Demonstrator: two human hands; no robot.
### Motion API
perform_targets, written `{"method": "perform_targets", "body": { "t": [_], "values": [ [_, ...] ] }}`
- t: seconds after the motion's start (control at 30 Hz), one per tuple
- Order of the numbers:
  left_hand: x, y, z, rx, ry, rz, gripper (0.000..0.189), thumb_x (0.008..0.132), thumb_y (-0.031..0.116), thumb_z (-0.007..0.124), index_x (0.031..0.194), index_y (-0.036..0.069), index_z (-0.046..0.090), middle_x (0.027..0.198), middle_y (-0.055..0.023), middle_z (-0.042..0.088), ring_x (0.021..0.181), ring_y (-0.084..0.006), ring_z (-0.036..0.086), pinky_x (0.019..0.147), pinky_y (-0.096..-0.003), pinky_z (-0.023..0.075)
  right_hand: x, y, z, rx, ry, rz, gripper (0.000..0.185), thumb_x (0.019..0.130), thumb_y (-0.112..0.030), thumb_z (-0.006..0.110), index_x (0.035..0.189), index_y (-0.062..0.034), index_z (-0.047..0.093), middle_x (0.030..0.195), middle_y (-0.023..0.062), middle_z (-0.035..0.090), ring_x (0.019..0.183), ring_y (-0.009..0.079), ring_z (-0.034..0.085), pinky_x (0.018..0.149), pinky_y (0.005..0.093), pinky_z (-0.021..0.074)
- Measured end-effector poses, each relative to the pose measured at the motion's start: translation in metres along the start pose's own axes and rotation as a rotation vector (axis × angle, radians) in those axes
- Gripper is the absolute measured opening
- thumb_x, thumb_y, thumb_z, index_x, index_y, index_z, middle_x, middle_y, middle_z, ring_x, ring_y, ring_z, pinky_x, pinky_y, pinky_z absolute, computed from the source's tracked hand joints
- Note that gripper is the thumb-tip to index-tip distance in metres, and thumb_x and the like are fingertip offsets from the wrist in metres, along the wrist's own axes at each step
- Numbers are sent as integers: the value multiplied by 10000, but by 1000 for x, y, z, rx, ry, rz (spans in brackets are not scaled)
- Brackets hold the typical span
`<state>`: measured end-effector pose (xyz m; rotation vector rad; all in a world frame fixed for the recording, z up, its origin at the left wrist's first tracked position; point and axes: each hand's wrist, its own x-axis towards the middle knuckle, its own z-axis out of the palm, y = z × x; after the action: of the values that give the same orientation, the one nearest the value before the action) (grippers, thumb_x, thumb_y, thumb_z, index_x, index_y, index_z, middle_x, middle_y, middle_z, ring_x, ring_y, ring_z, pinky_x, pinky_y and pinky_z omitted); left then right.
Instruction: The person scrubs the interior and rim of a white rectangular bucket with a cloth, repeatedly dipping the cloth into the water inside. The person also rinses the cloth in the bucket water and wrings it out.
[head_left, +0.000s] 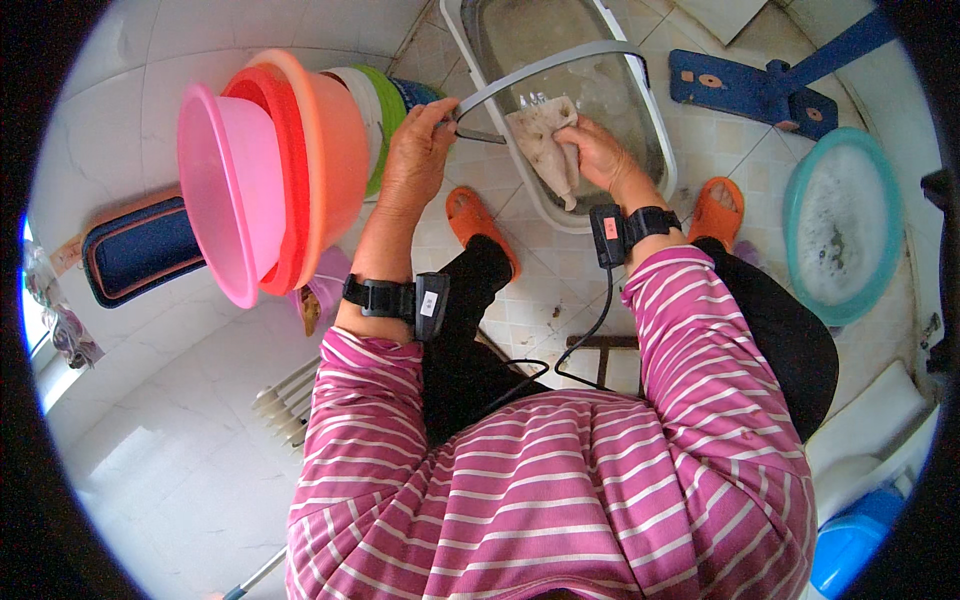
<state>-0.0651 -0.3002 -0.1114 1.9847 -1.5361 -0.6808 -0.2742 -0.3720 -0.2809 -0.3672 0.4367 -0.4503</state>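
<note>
A rectangular white-and-grey bucket (525, 174) stands on the floor before me, holding murky water. Its grey carrying handle (555, 66) arches over the opening. My left hand (420, 146) has its fingers closed around the handle's left end, outside the bucket's rim. Inside the bucket, my right hand (596, 154) grips a wet, stained whitish cloth (541, 139) against the inner wall nearest me. Part of the cloth is bunched under the fingers, and a narrow end hangs down toward the near rim.
Pink (255, 195), red and orange plastic basins are stacked on edge at the left, beside a dark blue tub (142, 247). A blue flat mop head (720, 86) lies to the right. Near it, a teal basin (795, 225) holds suds. Black cables (600, 322) hang from my wrist devices.
</note>
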Motion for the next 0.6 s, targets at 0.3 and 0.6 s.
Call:
{"method": "perform_targets", "body": {
  "t": [0.3,0.6],
  "values": [
    [5,7,-3,118,-27,-56,269,870,33,565,1129,85,613,896,-110,577,773,-212,553,698,-310,452,-3,-9,22,79,126,-50,394,883,-162,629,1238,-40,510,1168,96,605,1050,202,596,916,331,483],
    [3,20,7,62,-49,-246,284,897,73,558,1176,106,603,691,-18,513,614,-106,488,569,-262,430,20,-1,55,-150,115,-43,335,847,-124,635,1156,-17,560,1052,109,647,942,210,631,829,332,514]
  ]
}}
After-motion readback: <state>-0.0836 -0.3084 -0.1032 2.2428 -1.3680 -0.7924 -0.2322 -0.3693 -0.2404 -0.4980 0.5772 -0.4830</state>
